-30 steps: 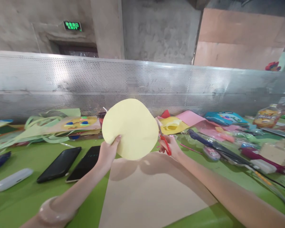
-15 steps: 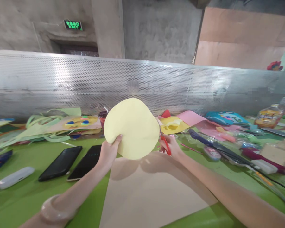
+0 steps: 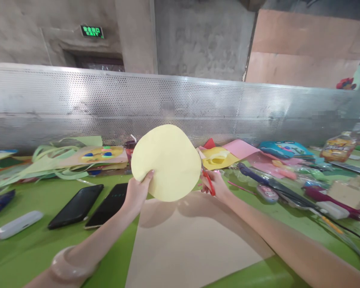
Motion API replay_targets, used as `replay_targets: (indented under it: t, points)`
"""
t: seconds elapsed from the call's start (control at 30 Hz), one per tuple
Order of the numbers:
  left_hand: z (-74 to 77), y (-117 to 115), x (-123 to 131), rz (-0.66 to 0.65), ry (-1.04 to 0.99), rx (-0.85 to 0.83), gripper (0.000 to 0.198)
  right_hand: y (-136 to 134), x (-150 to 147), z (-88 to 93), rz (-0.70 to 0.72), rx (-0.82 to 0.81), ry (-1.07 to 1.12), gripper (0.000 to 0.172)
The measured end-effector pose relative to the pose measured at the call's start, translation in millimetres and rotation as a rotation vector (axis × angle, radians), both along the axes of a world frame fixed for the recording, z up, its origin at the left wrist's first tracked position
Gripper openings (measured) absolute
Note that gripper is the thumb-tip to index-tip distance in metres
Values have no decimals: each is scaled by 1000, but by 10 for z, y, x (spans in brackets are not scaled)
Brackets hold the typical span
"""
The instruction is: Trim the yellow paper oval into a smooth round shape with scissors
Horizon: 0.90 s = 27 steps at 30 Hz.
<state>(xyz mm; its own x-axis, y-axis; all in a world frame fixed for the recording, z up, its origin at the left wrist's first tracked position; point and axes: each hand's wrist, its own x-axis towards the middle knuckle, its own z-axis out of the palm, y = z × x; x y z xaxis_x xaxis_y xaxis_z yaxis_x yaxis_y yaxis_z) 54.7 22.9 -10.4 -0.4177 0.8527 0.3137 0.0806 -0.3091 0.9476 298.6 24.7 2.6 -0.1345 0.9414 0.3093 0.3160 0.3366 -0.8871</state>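
Note:
My left hand (image 3: 137, 193) pinches the lower left edge of a round pale yellow paper piece (image 3: 165, 162) and holds it up above the table. My right hand (image 3: 215, 184) grips red-handled scissors (image 3: 208, 181) at the paper's right edge, blades pointing up toward the rim. Below both hands lies a large tan paper sheet (image 3: 192, 244) on the green table (image 3: 24, 248).
Two black phones (image 3: 75, 206) (image 3: 109, 205) and a white case (image 3: 18, 224) lie to the left. Paper scraps and a yellow cutout (image 3: 217, 157) line the perforated metal barrier (image 3: 78, 104). Pens, packets and a bottle (image 3: 337, 146) crowd the right side.
The yellow paper has shifted slightly to the right and turned a little in my left hand. The scissors have closed in against its right edge.

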Motion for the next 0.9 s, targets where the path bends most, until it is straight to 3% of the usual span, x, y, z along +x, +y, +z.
replay_targets:
  t: [0.17,0.3,0.5,0.67,0.9]
  points:
    - [-17,7,-9,-31,-84,19,35,-1,-4,0,11,4,85,9]
    - [-12,-12,11,-203,-219,54,34,59,2,-31,-2,-18,168,14]
    - [-24,0,6,-404,-281,-48,35,147,78,16,-31,25,363,30]
    - [7,-14,-17,-385,-282,-79,39,137,151,68,22,-92,462,27]
    - [35,-44,-2,-339,-284,-101,36,145,132,19,-20,-93,337,23]
